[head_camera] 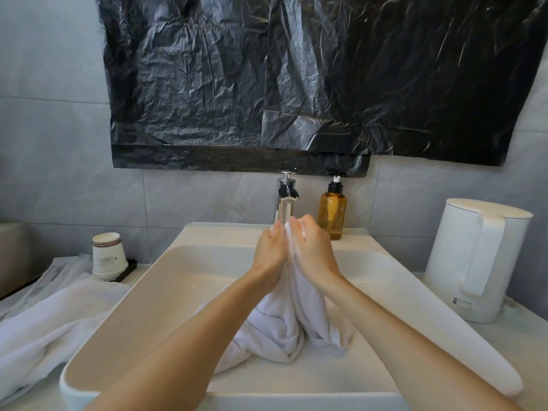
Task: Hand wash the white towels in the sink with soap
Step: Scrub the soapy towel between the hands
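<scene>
A person's two hands meet over a white rectangular sink (pixel 184 241), both grasping the bunched upper end of a white towel (pixel 281 324). The left hand (pixel 271 253) and right hand (pixel 314 250) are pressed close together with the cloth squeezed between them, fingers curled round the fabric and whitish suds showing on the right hand's fingers (pixel 301 229). Below the hands the towel hangs down in heavy folds, and its lower end lies crumpled on the bottom of the basin, near the middle. Directly behind the hands stands a chrome faucet (pixel 286 197) at the back edge of the sink, and just to its right an amber soap bottle (pixel 332 212) with a black pump. A second white towel (pixel 44 327) lies heaped on the worktop (pixel 510 366) to the left, one edge draped against the sink's rim. Beyond it sits a stack of paper cups (pixel 108 256), upside down on a dark tray (pixel 130 268), beside some flat wrapped packets (pixel 53 274). On the right of the sink stands a white electric kettle (pixel 477 259), its handle turned toward the camera. A crumpled black plastic sheet (pixel 296 78) covers the grey tiled wall (pixel 59 143) above the faucet.
</scene>
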Motion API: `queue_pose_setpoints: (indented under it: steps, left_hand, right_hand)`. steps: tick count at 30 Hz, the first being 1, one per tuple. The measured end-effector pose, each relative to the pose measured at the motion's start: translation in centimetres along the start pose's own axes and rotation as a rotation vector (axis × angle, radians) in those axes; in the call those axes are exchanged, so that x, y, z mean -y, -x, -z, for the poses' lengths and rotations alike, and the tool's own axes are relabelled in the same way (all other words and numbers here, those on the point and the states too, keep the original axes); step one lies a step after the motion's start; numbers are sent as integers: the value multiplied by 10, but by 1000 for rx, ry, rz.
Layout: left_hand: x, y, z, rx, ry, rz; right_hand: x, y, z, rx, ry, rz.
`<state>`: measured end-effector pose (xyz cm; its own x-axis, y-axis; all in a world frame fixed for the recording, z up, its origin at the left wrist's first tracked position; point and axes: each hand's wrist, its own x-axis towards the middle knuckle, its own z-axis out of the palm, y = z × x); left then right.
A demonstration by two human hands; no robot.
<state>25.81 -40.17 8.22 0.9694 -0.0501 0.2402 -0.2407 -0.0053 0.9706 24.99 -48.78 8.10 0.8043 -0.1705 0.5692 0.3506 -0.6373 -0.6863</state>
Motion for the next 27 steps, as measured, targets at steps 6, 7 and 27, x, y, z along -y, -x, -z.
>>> queue_pose_setpoints:
  steps: [6, 7, 27]
  left_hand:
    - [1, -4, 1, -7, 22, 22]
    - [0, -3, 2, -1, 33, 23]
    - [-3, 1, 1, 89, 75, 98]
  right_hand:
    - [4, 19, 1, 28, -64, 92]
    - [3, 16, 2, 24, -71, 81]
    - [6, 0, 7, -97, -10, -10]
